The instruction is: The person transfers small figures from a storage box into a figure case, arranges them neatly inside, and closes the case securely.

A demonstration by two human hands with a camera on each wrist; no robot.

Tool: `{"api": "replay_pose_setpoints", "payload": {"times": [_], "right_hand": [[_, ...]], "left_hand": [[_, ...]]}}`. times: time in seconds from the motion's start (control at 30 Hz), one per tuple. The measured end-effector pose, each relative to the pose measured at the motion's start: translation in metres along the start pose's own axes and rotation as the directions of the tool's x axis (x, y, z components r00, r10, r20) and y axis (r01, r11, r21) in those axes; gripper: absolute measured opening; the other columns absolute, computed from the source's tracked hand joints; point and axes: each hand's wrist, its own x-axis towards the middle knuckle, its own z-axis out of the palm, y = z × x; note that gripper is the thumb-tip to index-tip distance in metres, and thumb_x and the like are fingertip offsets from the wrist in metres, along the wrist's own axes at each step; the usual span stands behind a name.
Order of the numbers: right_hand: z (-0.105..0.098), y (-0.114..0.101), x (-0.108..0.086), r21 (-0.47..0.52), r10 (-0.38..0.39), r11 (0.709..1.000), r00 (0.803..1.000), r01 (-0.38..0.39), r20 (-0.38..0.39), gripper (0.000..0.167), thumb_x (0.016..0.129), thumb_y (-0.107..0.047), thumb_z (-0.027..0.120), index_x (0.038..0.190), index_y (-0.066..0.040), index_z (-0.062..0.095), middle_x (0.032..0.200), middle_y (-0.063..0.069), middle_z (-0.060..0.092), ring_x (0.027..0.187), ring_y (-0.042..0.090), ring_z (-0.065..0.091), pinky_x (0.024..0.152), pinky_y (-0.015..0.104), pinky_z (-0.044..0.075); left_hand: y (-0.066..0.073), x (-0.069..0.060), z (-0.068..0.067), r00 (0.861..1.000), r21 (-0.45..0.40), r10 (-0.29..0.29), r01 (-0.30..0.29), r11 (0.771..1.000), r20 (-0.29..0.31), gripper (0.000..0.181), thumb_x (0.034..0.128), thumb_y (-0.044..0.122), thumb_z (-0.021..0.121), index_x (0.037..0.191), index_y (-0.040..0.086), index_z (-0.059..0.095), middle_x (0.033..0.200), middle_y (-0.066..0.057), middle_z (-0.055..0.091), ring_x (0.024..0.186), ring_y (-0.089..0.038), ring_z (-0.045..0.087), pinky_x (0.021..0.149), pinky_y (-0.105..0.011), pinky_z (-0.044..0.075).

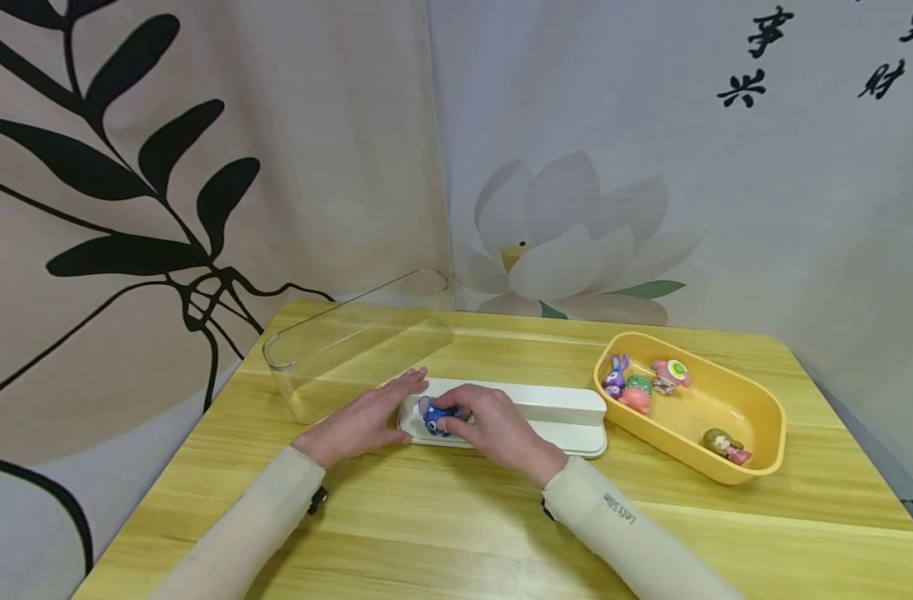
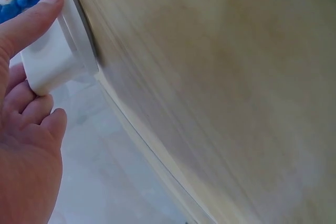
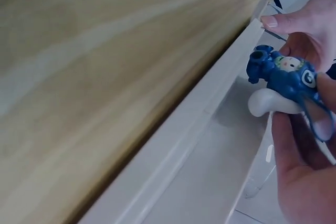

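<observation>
A white stepped display base lies on the wooden table in front of the person. At its left end, the left hand holds the base, thumb at the front edge and fingers against the end and back, as the left wrist view shows. The right hand pinches a small blue figurine with long ears over the lower step at that end. In the right wrist view the figurine has a pale face on its front and a white piece beneath it; whether it touches the base cannot be told.
A clear plastic cover stands at the back left, behind the left hand. To the right, a yellow tray holds several small figurines, including a purple one and one with olive hair. A printed curtain hangs behind the table.
</observation>
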Motion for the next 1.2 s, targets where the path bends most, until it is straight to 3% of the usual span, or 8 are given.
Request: {"api": "replay_pose_setpoints", "payload": {"times": [0.27,0.6,0.8,1.03,1.2], "right_hand": [[-0.002,-0.003,0.002,-0.029,0.008,1.000,1.000,-0.009,-0.021,0.023,0.097,-0.025,0.075,0.117,-0.014,0.078,0.114,0.000,0.072,0.100,0.013,0.068,0.088,0.035,0.058],[0.004,-0.004,0.013,0.011,0.045,0.999,0.998,-0.045,-0.034,0.020,0.096,-0.023,0.076,0.112,-0.011,0.078,0.109,0.001,0.072,0.093,0.012,0.068,0.079,0.026,0.059],[0.007,-0.005,0.016,0.010,0.058,0.998,0.998,-0.058,-0.029,0.021,0.096,-0.023,0.077,0.113,-0.011,0.078,0.109,0.001,0.072,0.094,0.012,0.068,0.079,0.027,0.059],[0.007,-0.004,0.015,0.001,0.080,0.997,0.997,-0.080,-0.017,0.036,0.093,-0.026,0.080,0.123,-0.007,0.073,0.111,0.002,0.071,0.092,0.011,0.064,0.080,0.028,0.058],[0.002,-0.005,0.010,0.003,0.094,0.996,0.996,-0.094,-0.007,0.046,0.092,-0.032,0.081,0.130,-0.008,0.070,0.118,0.002,0.070,0.099,0.012,0.065,0.087,0.030,0.059]], "left_hand": [[-0.002,-0.001,0.000,1.000,0.037,0.025,-0.025,0.999,0.006,0.080,0.0898,0.022,0.083,0.158,0.009,0.043,0.172,-0.003,0.022,0.156,-0.026,0.023,0.121,-0.050,0.035],[-0.002,-0.001,-0.002,1.000,0.026,0.002,-0.002,1.000,-0.003,0.098,0.0890,0.025,0.084,0.166,0.012,0.024,0.170,-0.013,0.026,0.152,-0.034,0.032,0.119,-0.054,0.038],[-0.003,0.001,-0.002,1.000,0.011,0.001,-0.001,1.000,-0.005,0.099,0.0876,0.024,0.085,0.165,0.011,0.025,0.169,-0.014,0.028,0.151,-0.034,0.034,0.120,-0.052,0.036],[-0.003,0.002,-0.002,1.000,-0.005,-0.002,0.002,1.000,0.001,0.100,0.0863,0.023,0.087,0.165,0.010,0.026,0.169,-0.011,0.027,0.151,-0.034,0.034,0.121,-0.051,0.036],[-0.003,0.002,-0.002,1.000,0.002,-0.006,0.006,1.000,-0.002,0.100,0.0858,0.023,0.087,0.165,0.010,0.027,0.169,-0.011,0.027,0.150,-0.034,0.035,0.120,-0.051,0.037]]}}
